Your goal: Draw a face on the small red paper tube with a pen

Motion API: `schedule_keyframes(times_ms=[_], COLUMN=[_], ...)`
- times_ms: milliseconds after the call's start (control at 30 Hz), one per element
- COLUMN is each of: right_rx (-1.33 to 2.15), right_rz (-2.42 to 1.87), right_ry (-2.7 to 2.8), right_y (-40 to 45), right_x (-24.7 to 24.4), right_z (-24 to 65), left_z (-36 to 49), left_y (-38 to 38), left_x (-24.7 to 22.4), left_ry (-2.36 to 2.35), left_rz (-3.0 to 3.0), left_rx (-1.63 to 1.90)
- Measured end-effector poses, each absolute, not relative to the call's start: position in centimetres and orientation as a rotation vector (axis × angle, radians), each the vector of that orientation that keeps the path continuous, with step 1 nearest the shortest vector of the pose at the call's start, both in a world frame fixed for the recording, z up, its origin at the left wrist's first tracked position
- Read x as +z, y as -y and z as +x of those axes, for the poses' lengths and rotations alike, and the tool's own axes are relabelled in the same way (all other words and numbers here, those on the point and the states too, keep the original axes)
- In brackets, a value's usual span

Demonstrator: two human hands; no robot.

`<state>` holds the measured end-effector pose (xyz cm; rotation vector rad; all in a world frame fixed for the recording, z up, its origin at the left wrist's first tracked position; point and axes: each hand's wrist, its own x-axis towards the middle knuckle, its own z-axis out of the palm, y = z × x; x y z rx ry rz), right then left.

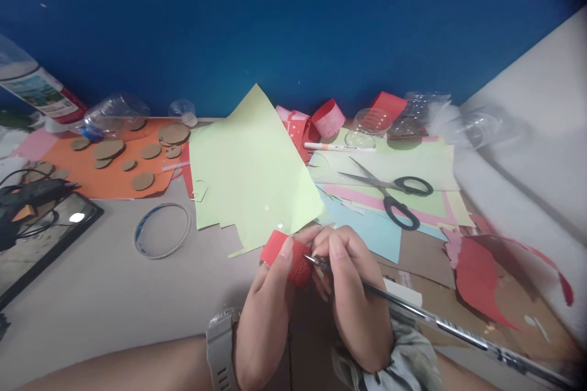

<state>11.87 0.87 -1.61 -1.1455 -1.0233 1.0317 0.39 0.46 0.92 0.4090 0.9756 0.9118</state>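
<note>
My left hand [269, 296], with a grey watch on its wrist, pinches a small red piece [300, 266] that has a smooth flap and a finely textured side. In my right hand [353, 287] is a pen [426, 319], its shaft slanting down to the right. The metal tip of the pen touches or nearly touches the textured side of the red piece. Both hands are close together at the front of the table. Part of the red piece is hidden by my left thumb and fingers. Just behind them lies a large pale green sheet [250, 165].
Open scissors [385, 185] and a white marker [339, 147] lie on coloured paper at the right. Red paper rings [328, 118] and clear plastic cups stand along the blue wall [293, 24]. Left are cardboard discs [143, 181], a tape ring [162, 230] and a dark-framed device [50, 244].
</note>
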Motion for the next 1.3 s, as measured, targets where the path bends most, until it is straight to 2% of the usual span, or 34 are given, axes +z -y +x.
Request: schedule_keyframes(times_ms=[433,1300], right_rx=[1.127,1.032], right_rz=[-1.136,-1.063], right_ry=[0.947,1.194], right_y=[-1.03,-0.62], right_x=[-1.29,-1.87], right_z=[11.95,12.66], left_z=[0.63,0.51], left_y=[-0.26,-0.37], left_x=[0.81,0.92], left_ry=[-0.928,-0.999], left_rz=[0.394,0.448], left_rx=[0.965,0.944])
